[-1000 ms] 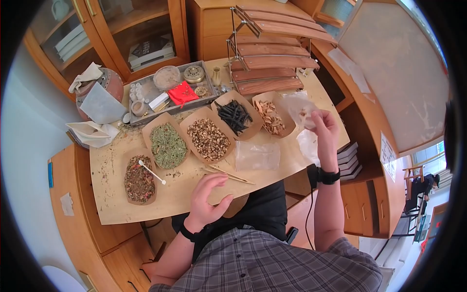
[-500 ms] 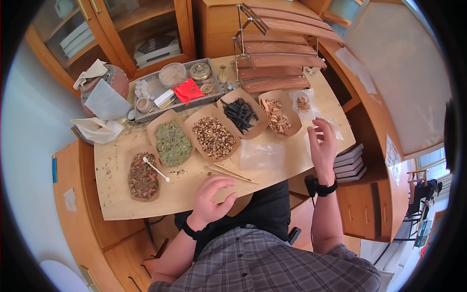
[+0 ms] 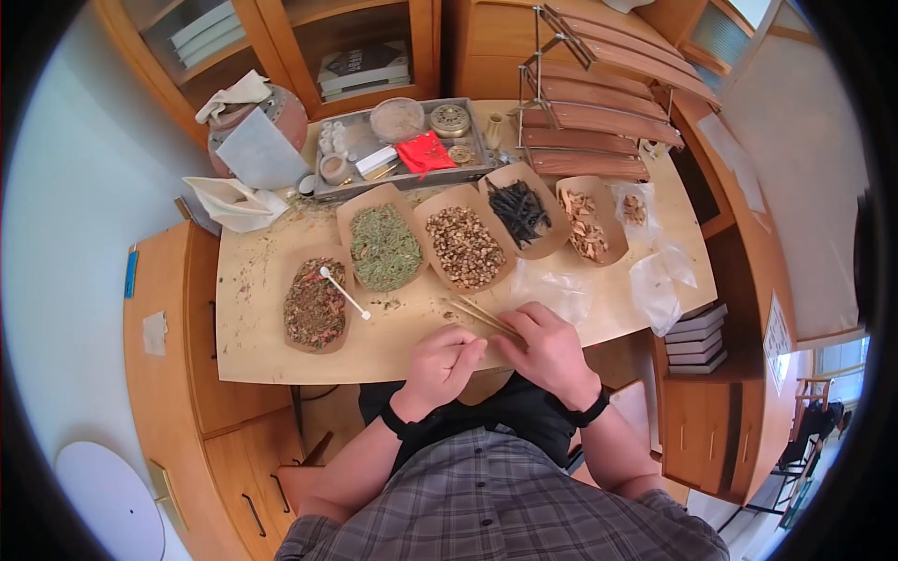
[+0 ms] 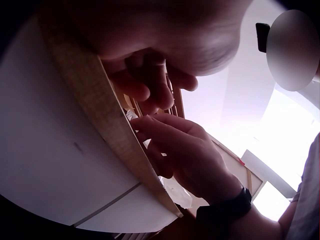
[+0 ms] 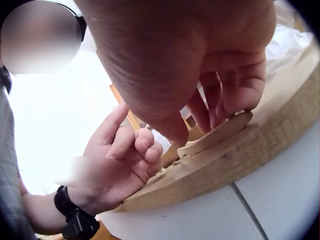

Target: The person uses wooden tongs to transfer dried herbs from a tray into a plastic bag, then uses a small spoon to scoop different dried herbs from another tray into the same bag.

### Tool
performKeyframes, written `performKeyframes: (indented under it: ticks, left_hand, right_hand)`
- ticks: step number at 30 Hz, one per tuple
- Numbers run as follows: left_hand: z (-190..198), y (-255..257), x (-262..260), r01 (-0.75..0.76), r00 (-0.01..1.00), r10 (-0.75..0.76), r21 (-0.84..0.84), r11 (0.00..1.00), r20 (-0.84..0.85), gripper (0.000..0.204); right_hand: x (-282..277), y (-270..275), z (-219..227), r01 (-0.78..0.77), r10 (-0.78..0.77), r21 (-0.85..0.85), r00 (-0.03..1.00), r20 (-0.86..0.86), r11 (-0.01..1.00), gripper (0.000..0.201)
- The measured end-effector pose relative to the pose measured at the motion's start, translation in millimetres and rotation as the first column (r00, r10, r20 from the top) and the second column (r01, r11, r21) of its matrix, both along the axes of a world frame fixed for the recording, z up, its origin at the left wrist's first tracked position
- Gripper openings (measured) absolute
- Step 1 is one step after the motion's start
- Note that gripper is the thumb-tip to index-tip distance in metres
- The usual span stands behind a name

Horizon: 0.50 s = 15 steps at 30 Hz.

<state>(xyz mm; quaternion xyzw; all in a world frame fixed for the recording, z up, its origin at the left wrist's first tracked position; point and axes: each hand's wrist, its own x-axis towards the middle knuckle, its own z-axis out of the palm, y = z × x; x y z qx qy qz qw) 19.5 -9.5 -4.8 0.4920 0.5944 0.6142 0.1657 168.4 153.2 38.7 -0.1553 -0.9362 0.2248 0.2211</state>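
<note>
Wooden tweezers [image 3: 475,312] lie near the table's front edge, tips pointing away to the left. My right hand [image 3: 550,351] is at their near end, fingers curled over it and thumb beside it; in the right wrist view fingertips meet the end of the tweezers [image 5: 217,136]. My left hand [image 3: 440,366] hovers at the edge close by, fingers loosely curled and holding nothing. Beyond the hands stand paper trays: chopped green herb [image 3: 385,251], brown-and-cream pieces [image 3: 463,248], black sticks [image 3: 517,213], wood chips [image 3: 586,229] and a mixed reddish-brown herb [image 3: 316,304].
A white spoon [image 3: 344,292] lies across the mixed herb. Clear plastic bags [image 3: 659,280] are on the right, one with chips [image 3: 636,210]. At the back are a grey tray [image 3: 323,192] of small items, a folding wooden rack [image 3: 599,117] and a round pot [image 3: 290,122].
My right hand let go of the small bag of chips at the right, then came left and down to the tweezers. My left hand's fingers have curled in. The head view has shifted.
</note>
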Motion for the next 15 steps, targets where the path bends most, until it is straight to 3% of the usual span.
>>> performKeyframes:
  ticks: [5,15]
  left_hand:
    - [-4.0,1.1,0.4,-0.046,0.999,0.046,0.026,0.999,-0.004,0.032]
    - [-7.6,-0.6,-3.2,0.041,0.999,-0.042,0.059,0.997,0.021,0.031]
  right_hand:
    - [-10.6,-3.6,-16.9,0.007,-0.006,0.056,1.000,-0.016,0.998,0.025]
    - [-15.7,-12.5,-38.5,0.109,-0.093,0.112,0.986,-0.139,0.988,0.021]
